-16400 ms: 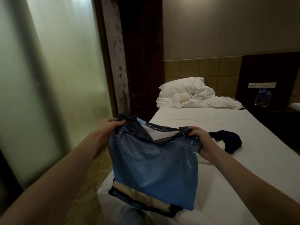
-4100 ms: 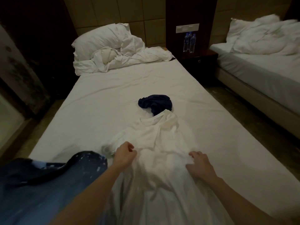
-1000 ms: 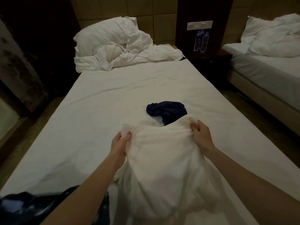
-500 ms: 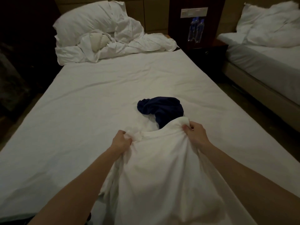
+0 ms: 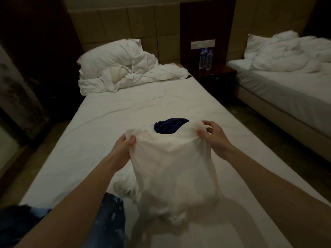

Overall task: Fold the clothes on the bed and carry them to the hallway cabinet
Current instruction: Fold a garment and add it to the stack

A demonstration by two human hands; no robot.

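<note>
the person holds a white garment [image 5: 172, 169] up over the bed [image 5: 111, 126], the left hand [image 5: 123, 147] pinching its top left edge with curled fingers and thumb, the right hand [image 5: 213, 138] gripping the top right corner, some fingers loosely spread. its lower part hangs bunched, not yet folded. a dark blue garment [image 5: 168, 127] lies crumpled just beyond, unfolded. a blue speckled garment [image 5: 111, 215] sits at the near left edge; whether it is folded cannot be told. carrying to the cabinet appears not begun. the mattress between the clothes and the pillow [image 5: 111, 56] offers wide flat room; the right edge is near.
</note>
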